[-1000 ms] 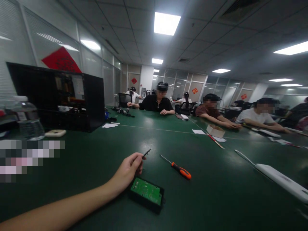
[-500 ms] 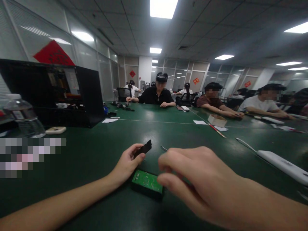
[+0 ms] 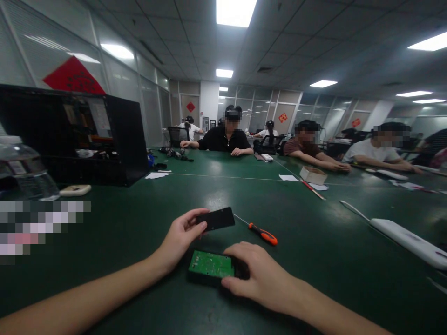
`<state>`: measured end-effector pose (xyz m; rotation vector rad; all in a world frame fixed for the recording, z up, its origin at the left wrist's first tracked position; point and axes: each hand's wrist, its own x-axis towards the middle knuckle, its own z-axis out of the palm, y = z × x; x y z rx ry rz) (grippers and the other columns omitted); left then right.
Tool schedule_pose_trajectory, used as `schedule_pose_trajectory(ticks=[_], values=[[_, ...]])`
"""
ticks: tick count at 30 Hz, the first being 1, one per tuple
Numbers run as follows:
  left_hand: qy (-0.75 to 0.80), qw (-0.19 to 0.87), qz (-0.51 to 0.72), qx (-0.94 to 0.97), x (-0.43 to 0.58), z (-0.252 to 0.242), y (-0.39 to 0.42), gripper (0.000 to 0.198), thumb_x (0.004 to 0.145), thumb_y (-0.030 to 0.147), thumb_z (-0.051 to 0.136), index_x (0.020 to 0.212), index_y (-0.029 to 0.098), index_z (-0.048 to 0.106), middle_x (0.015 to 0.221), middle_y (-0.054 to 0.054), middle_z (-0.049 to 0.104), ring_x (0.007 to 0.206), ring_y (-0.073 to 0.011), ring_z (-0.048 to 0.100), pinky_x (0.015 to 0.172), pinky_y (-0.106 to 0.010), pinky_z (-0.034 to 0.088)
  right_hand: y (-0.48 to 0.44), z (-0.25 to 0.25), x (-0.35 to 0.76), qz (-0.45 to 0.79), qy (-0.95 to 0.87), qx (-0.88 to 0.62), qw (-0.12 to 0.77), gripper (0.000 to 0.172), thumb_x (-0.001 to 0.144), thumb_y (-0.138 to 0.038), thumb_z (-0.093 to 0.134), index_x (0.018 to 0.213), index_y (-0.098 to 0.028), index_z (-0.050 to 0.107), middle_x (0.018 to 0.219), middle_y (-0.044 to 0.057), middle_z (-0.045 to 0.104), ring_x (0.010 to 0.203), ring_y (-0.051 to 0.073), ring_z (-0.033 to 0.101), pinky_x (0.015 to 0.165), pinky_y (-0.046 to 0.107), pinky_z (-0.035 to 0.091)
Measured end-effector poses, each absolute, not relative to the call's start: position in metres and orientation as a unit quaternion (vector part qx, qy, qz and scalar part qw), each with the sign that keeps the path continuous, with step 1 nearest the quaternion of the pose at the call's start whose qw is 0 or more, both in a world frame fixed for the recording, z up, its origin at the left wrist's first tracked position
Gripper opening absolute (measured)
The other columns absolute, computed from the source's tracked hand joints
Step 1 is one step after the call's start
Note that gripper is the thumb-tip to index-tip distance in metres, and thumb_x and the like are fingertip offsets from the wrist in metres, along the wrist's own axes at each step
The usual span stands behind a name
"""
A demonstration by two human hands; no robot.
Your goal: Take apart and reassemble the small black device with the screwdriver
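My left hand (image 3: pixel 183 235) pinches a flat black cover (image 3: pixel 218 219) between thumb and fingers, held above the table and tilted a little. Below it, on the tabletop, lies a black case (image 3: pixel 206 280) with a green circuit board (image 3: pixel 211 264) face up in it. The thumb and fingers of my right hand (image 3: pixel 256 274) close around the right end of this case and hide that end. Just beyond the right hand rests a screwdriver (image 3: pixel 263 234) with an orange and black handle, its thin shaft pointing back toward the cover.
The green table (image 3: pixel 157 204) carries a white power strip (image 3: pixel 407 239) on the right and a small box (image 3: pixel 313 175) farther back. At left stand a black computer case (image 3: pixel 125 139) and a water bottle (image 3: pixel 30 170). Several people sit around the table.
My right hand has moved down and back onto the case's right end, uncovering the screwdriver. The left hand has turned the black cover so its broad face shows.
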<state>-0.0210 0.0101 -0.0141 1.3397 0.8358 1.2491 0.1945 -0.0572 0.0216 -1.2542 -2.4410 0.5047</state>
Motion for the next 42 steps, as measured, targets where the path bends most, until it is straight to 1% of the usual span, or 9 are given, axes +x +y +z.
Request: schedule_pose_trajectory(ticks=[9,14,17,22,26,29,34,38,42], values=[[0.295,0.681,0.503,0.444,-0.023,-0.003,0.001,0.033,0.073,0.029,0.081,0.101,0.015,0.07,0.092,-0.008,0.073,0.082,-0.0173,0.067,0.074,-0.027,0.053,-0.037,0.01,0.213,0.254,-0.822,-0.401,0.316,0.04,0.085,-0.028,0.068,0.122,-0.02,0.056,0.109,0.005,0.066,0.091,0.017,0.064,0.078,0.028,0.053],[0.3,0.613,0.516,0.518,-0.023,-0.012,0.0,0.024,0.077,0.028,0.078,0.098,0.018,0.073,0.092,-0.005,0.073,0.085,-0.0153,0.066,0.076,-0.023,0.05,-0.037,0.007,0.211,0.243,-0.794,-0.403,0.385,0.042,0.081,-0.025,0.073,0.121,-0.021,0.06,0.111,0.006,0.066,0.098,0.02,0.065,0.085,0.033,0.055],[0.287,0.547,0.526,0.585,-0.022,-0.016,0.0,0.015,0.079,0.027,0.076,0.091,0.018,0.074,0.11,-0.007,0.071,0.104,-0.0194,0.064,0.091,-0.027,0.049,-0.036,0.005,0.212,0.24,-0.776,-0.402,0.422,0.041,0.08,-0.026,0.074,0.119,-0.021,0.061,0.111,0.007,0.067,0.094,0.021,0.068,0.084,0.033,0.058],[0.295,0.533,0.512,0.606,-0.019,-0.015,-0.002,0.039,0.08,0.031,0.074,0.117,0.021,0.064,0.122,-0.008,0.067,0.116,-0.0242,0.061,0.098,-0.033,0.05,-0.035,0.002,0.211,0.231,-0.77,-0.389,0.449,0.043,0.079,-0.025,0.075,0.12,-0.021,0.062,0.115,0.008,0.066,0.097,0.02,0.069,0.086,0.032,0.059],[0.298,0.579,0.457,0.606,-0.016,-0.017,-0.004,0.049,0.08,0.036,0.073,0.122,0.019,0.056,0.115,-0.01,0.067,0.093,-0.0248,0.07,0.076,-0.034,0.059,-0.035,0.003,0.213,0.22,-0.772,-0.381,0.458,0.042,0.081,-0.026,0.074,0.121,-0.022,0.06,0.118,0.007,0.064,0.102,0.02,0.067,0.089,0.031,0.058],[0.293,0.584,0.457,0.603,-0.015,-0.018,-0.004,0.05,0.078,0.033,0.075,0.122,0.018,0.055,0.109,-0.008,0.068,0.083,-0.0213,0.071,0.076,-0.035,0.059,-0.032,0.005,0.217,0.221,-0.787,-0.377,0.435,0.045,0.082,-0.03,0.074,0.123,-0.022,0.059,0.12,0.008,0.062,0.104,0.02,0.065,0.089,0.032,0.057],[0.317,0.565,0.465,0.603,-0.015,-0.015,-0.005,0.048,0.078,0.028,0.076,0.12,0.017,0.057,0.107,-0.007,0.069,0.09,-0.0202,0.07,0.084,-0.032,0.056,-0.026,0.007,0.22,0.264,-0.799,-0.372,0.391,0.051,0.081,-0.039,0.074,0.127,-0.023,0.059,0.133,0.01,0.056,0.123,0.026,0.054,0.094,0.036,0.053],[0.313,0.562,0.47,0.605,-0.015,-0.014,-0.004,0.05,0.078,0.027,0.076,0.123,0.018,0.057,0.113,-0.008,0.069,0.102,-0.0225,0.068,0.092,-0.033,0.054,-0.024,0.004,0.214,0.393,-0.718,-0.411,0.402,0.037,0.089,-0.038,0.063,0.123,-0.022,0.061,0.121,0.009,0.066,0.114,0.024,0.062,0.099,0.04,0.049],[0.287,0.566,0.485,0.602,-0.017,-0.015,-0.002,0.058,0.079,0.034,0.075,0.131,0.02,0.054,0.125,-0.01,0.064,0.112,-0.0256,0.063,0.093,-0.034,0.054,-0.025,0.003,0.212,0.45,-0.661,-0.424,0.425,0.04,0.082,-0.038,0.07,0.118,-0.022,0.062,0.116,0.007,0.069,0.109,0.024,0.064,0.098,0.04,0.049]])
